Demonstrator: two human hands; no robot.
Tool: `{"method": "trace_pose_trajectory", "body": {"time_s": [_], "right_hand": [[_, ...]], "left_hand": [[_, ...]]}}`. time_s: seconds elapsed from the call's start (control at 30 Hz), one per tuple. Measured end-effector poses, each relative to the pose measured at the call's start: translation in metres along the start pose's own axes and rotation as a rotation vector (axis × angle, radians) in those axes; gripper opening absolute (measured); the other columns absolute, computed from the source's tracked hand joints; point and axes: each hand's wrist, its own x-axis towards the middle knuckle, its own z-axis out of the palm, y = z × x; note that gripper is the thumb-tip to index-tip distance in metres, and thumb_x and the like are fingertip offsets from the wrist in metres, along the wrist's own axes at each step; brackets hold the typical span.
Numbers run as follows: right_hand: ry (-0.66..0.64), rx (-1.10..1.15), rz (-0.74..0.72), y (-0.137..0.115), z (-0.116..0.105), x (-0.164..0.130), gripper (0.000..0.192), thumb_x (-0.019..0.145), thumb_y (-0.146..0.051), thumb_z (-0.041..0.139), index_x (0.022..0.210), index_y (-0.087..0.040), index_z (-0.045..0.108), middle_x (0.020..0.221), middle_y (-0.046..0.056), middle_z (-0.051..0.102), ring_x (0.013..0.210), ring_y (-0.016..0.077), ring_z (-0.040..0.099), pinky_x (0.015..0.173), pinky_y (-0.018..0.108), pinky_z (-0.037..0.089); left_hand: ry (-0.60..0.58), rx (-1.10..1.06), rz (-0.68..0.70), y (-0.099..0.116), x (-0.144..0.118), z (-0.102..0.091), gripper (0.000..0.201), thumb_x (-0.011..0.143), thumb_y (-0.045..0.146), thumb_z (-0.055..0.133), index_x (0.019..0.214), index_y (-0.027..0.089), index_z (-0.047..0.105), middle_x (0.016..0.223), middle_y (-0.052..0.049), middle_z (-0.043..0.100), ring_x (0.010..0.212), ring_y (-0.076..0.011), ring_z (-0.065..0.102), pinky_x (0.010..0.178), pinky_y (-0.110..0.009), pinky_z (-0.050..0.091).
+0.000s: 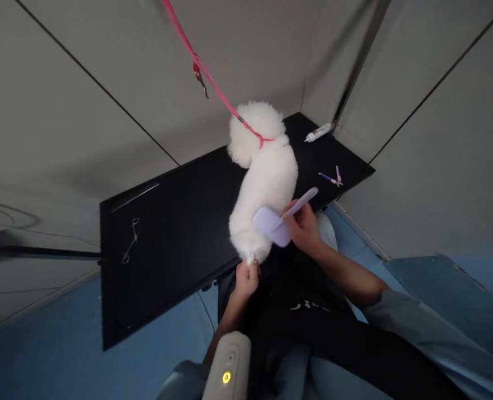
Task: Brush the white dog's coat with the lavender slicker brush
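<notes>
A fluffy white dog [267, 178] stands on a black grooming table [188, 222], its head toward the far side and its rear toward me. My left hand [247, 278] is closed around the dog's tail at the near edge of the table. In my right hand [305, 226] is a lilac slicker brush [267, 219], gripped by its handle. The broad head of the brush lies against the dog's right hindquarter, and its bristle side is hidden. A pink grooming loop [263, 138] runs round the dog's neck.
Scissors [135, 238] and a thin metal comb [135, 198] lie on the left of the table. At the right are nail clippers [333, 178] and a white trimmer-like tool [319, 132]. A pale device [230, 361] with a yellow light juts in below.
</notes>
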Motion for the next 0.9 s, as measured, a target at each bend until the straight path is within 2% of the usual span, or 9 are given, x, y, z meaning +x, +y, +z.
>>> {"method": "trace_pose_trajectory", "body": {"time_s": [0.1,0.2,0.23,0.37,0.5,0.6,0.63,0.73,0.9], "right_hand": [[-0.207,0.005,0.063,0.001,0.002,0.004,0.028,0.077,-0.045,0.066,0.084,-0.023,0.051,0.072,-0.002,0.058,0.064,0.015,0.055,0.061,0.03,0.047],[0.013,-0.007,0.036,0.0,0.003,0.007,0.026,0.08,-0.045,0.064,0.088,-0.024,0.051,0.076,-0.001,0.059,0.067,0.0154,0.055,0.064,0.031,0.047],[0.014,-0.022,0.02,0.0,0.004,0.006,0.025,0.08,-0.044,0.064,0.089,-0.024,0.051,0.078,-0.001,0.059,0.068,0.0153,0.055,0.065,0.031,0.047],[-0.282,-0.045,0.073,-0.005,0.007,0.001,0.025,0.075,-0.042,0.068,0.084,-0.023,0.054,0.072,-0.002,0.058,0.064,0.0148,0.054,0.061,0.03,0.046],[-0.064,-0.018,0.066,-0.008,0.009,0.003,0.024,0.079,-0.043,0.064,0.087,-0.024,0.052,0.076,-0.001,0.058,0.069,0.0151,0.055,0.064,0.03,0.047],[-0.285,-0.001,0.125,-0.009,0.01,0.002,0.026,0.077,-0.043,0.066,0.085,-0.023,0.052,0.074,-0.001,0.059,0.065,0.0152,0.055,0.061,0.03,0.046],[-0.291,0.006,0.148,-0.009,0.01,0.002,0.027,0.077,-0.044,0.066,0.084,-0.024,0.051,0.072,-0.002,0.058,0.064,0.0154,0.055,0.06,0.03,0.046],[-0.063,0.009,0.112,-0.01,0.007,0.0,0.028,0.079,-0.048,0.064,0.088,-0.025,0.05,0.074,-0.002,0.057,0.068,0.0162,0.055,0.063,0.031,0.047],[-0.249,0.047,0.131,-0.007,0.007,-0.005,0.033,0.077,-0.052,0.068,0.084,-0.024,0.051,0.072,-0.001,0.058,0.065,0.0163,0.055,0.061,0.031,0.047]], "left_hand": [[0.016,0.032,0.023,-0.003,-0.002,-0.001,0.052,0.093,0.049,0.041,0.05,0.02,0.048,0.042,-0.001,0.048,0.039,-0.0116,0.045,0.043,-0.024,0.036],[0.033,0.053,0.063,-0.007,-0.002,-0.003,0.044,0.092,0.04,0.046,0.053,0.02,0.049,0.044,0.001,0.047,0.041,-0.0111,0.044,0.044,-0.023,0.037],[0.04,0.056,0.102,-0.008,-0.002,-0.004,0.041,0.091,0.037,0.048,0.054,0.019,0.049,0.045,0.001,0.047,0.041,-0.0112,0.044,0.045,-0.023,0.037],[0.112,0.07,0.243,-0.012,0.001,-0.006,0.038,0.088,0.033,0.053,0.053,0.019,0.05,0.047,0.001,0.047,0.044,-0.0111,0.043,0.047,-0.024,0.037],[0.155,0.079,0.187,-0.011,0.004,-0.004,0.045,0.085,0.035,0.059,0.046,0.019,0.041,0.042,0.004,0.035,0.04,-0.0081,0.033,0.043,-0.023,0.03],[0.175,0.036,0.208,-0.008,0.005,-0.003,0.046,0.084,0.039,0.059,0.046,0.02,0.04,0.042,0.004,0.036,0.04,-0.0089,0.034,0.043,-0.024,0.03],[0.177,0.023,0.202,-0.008,0.005,-0.003,0.047,0.084,0.038,0.059,0.046,0.02,0.039,0.042,0.004,0.036,0.04,-0.0089,0.034,0.043,-0.024,0.03],[0.178,0.019,0.114,-0.008,0.004,-0.002,0.05,0.084,0.037,0.061,0.044,0.021,0.036,0.042,0.005,0.031,0.039,-0.0082,0.029,0.042,-0.024,0.027],[0.226,0.076,0.17,-0.008,0.003,-0.002,0.046,0.084,0.038,0.061,0.045,0.02,0.046,0.041,0.002,0.042,0.039,-0.0108,0.037,0.044,-0.027,0.034]]}}
